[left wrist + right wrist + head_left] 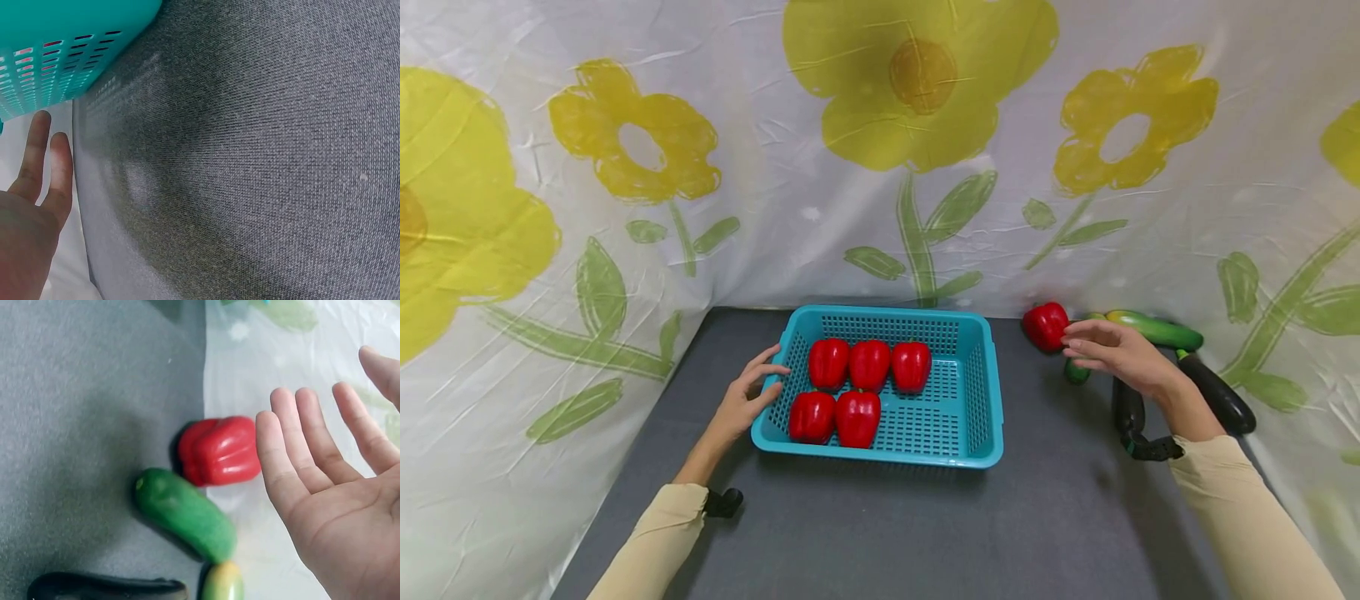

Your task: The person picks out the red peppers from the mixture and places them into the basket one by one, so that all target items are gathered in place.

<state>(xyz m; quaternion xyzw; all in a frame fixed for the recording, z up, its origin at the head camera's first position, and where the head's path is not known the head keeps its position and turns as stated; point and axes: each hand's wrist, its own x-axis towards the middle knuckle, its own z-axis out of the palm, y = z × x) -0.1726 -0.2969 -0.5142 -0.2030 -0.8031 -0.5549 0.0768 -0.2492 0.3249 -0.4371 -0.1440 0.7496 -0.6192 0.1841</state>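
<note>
A blue plastic basket (925, 458) stands on the dark table with several red bell peppers (869, 365) inside, grouped toward its left side. My left hand (747, 400) is at the basket's left rim, fingers spread and only loosely bent. In the left wrist view two fingers (60, 169) show just below the basket wall (75, 62). Over on the right, my right hand (1116, 354) hovers with relaxed fingers and nothing in it. One loose red bell pepper (219, 450) lies just past its fingertips, beside a green cucumber-like vegetable (184, 512).
Two dark eggplants (1217, 392) lie at the table's right edge, one partly hidden behind the right wrist. A long green-yellow vegetable (1157, 329) rests along the back. A flower-printed curtain (805, 225) closes off the back and sides of the grey tabletop (880, 533).
</note>
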